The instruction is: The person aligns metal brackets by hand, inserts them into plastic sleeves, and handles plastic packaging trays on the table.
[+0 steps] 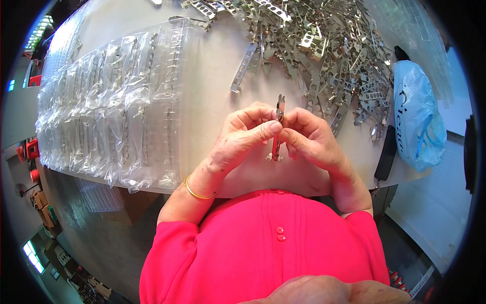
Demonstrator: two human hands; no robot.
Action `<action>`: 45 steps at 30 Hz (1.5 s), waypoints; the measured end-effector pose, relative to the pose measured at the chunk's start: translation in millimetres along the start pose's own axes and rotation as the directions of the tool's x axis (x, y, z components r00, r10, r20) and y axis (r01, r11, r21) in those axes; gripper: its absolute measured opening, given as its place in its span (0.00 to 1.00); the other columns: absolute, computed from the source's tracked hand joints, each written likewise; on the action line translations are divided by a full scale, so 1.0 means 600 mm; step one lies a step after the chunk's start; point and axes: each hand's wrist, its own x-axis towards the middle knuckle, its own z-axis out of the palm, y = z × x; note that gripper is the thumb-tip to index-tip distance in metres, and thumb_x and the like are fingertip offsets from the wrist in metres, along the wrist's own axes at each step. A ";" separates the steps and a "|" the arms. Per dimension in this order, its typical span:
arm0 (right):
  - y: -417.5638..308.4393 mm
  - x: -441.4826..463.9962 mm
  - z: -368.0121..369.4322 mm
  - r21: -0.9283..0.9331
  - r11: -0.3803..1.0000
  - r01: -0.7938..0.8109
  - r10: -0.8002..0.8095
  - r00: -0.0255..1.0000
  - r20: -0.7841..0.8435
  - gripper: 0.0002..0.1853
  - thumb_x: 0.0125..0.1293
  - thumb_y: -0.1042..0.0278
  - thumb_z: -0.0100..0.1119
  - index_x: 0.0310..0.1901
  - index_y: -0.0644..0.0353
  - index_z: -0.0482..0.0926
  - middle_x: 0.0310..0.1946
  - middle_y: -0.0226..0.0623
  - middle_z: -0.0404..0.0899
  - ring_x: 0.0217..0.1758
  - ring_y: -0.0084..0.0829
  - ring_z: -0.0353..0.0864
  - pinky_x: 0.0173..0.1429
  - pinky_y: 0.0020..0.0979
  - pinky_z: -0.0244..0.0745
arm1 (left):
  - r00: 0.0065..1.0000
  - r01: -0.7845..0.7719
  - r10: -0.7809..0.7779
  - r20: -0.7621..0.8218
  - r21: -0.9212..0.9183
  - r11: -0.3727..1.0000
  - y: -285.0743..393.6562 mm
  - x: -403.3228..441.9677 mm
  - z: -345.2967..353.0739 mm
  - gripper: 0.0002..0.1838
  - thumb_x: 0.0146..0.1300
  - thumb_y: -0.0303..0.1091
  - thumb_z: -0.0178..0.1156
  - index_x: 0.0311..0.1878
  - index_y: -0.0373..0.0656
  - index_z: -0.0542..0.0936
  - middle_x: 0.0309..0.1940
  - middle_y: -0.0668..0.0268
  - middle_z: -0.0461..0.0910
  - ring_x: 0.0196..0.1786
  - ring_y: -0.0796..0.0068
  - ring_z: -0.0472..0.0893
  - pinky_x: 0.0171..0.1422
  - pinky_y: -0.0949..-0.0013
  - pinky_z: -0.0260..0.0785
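Note:
A narrow metal strip (280,104) stands nearly on edge between my two hands, over the near part of the table. My left hand (248,129) pinches it from the left, thumb and fingers on its middle. From the right, my right hand (311,136) pinches the same strip with thumb and forefinger. Small tabs show at the strip's lower end. Just beyond my hands, one loose perforated metal strip (244,68) lies apart from a big heap of similar metal strips (324,55).
On the left lies a clear plastic tray (173,86) holding several strips in plastic bags (109,106). A blue-white plastic bag (417,116) and a dark flat object (386,153) sit at the right edge. Clear plastic sheets (415,35) lie at the back right.

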 end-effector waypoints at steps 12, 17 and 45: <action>-0.019 0.006 -0.022 -0.604 0.566 0.561 -0.577 0.793 0.195 0.47 0.49 0.55 0.83 0.69 0.59 0.68 0.71 0.48 0.63 0.74 0.45 0.63 0.72 0.43 0.64 | 0.997 0.072 -0.073 -0.016 -0.080 0.994 -0.003 0.000 -0.005 0.12 0.68 0.30 0.66 0.53 0.37 0.82 0.48 0.63 0.85 0.50 0.73 0.83 0.55 0.68 0.77; -0.009 0.011 -0.014 -0.518 0.635 0.573 -0.501 0.816 0.288 0.61 0.44 0.54 0.84 0.78 0.57 0.56 0.80 0.50 0.45 0.82 0.49 0.51 0.79 0.47 0.55 | 0.996 0.087 -0.087 0.005 -0.080 0.993 -0.002 0.000 -0.006 0.13 0.69 0.30 0.66 0.53 0.38 0.81 0.46 0.62 0.85 0.49 0.73 0.83 0.54 0.68 0.76; 0.009 0.019 -0.016 -0.452 0.670 0.589 -0.523 0.807 0.276 0.67 0.44 0.56 0.85 0.80 0.54 0.46 0.80 0.50 0.48 0.83 0.51 0.47 0.80 0.47 0.53 | 0.998 0.058 -0.056 0.020 -0.098 0.994 -0.008 0.002 -0.003 0.14 0.69 0.35 0.66 0.53 0.38 0.82 0.46 0.63 0.84 0.46 0.79 0.82 0.43 0.74 0.76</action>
